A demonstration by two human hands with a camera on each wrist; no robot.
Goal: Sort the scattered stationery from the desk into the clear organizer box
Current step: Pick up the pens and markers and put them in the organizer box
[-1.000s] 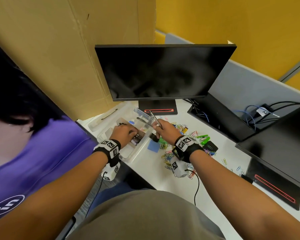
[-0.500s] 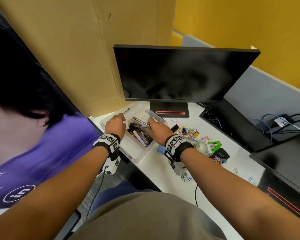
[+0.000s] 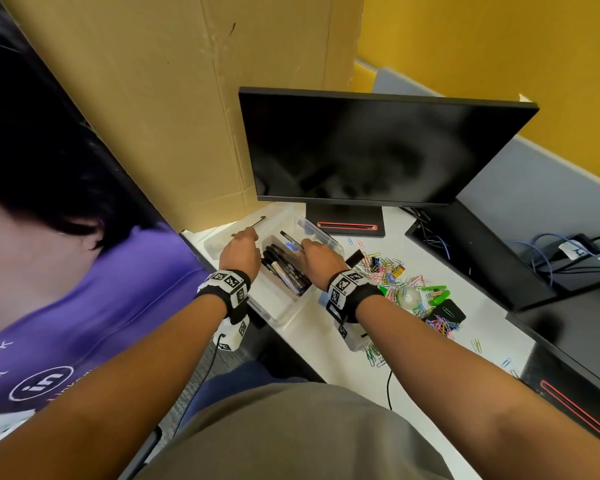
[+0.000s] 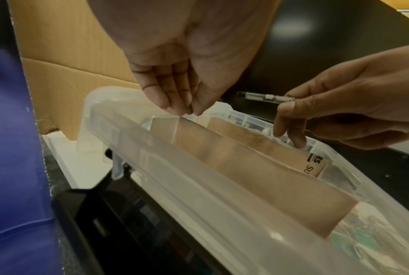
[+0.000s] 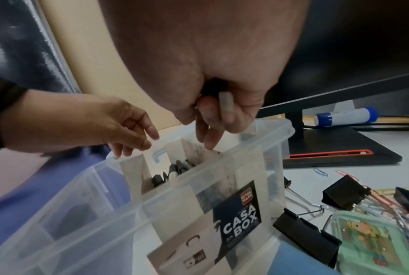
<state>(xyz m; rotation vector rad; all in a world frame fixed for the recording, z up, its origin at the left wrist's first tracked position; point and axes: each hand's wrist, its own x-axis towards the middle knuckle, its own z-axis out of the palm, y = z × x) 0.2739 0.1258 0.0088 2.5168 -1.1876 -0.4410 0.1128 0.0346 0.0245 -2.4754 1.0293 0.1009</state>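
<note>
The right hand [image 4: 354, 109] is pinching a pen [image 4: 264, 96] above the clear organizer box [image 3: 284, 315] on the tabletop [image 3: 326, 344]; its tip is hiding behind fingers. Left hand [image 4: 182, 74] fingers are hanging loosely curled, holding nothing.

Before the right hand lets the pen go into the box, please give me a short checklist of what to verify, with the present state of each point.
1. Right hand pinches the pen: ok.
2. Pen is over the clear organizer box: ok.
3. Pen compartment with markers has free room: cannot tell.
4. Left hand steadies the box: cannot tell; its fingertips are at the rim, holding nothing.
5. Desk stationery all sorted: not ok; paper clips and binder clips lie outside.
</note>
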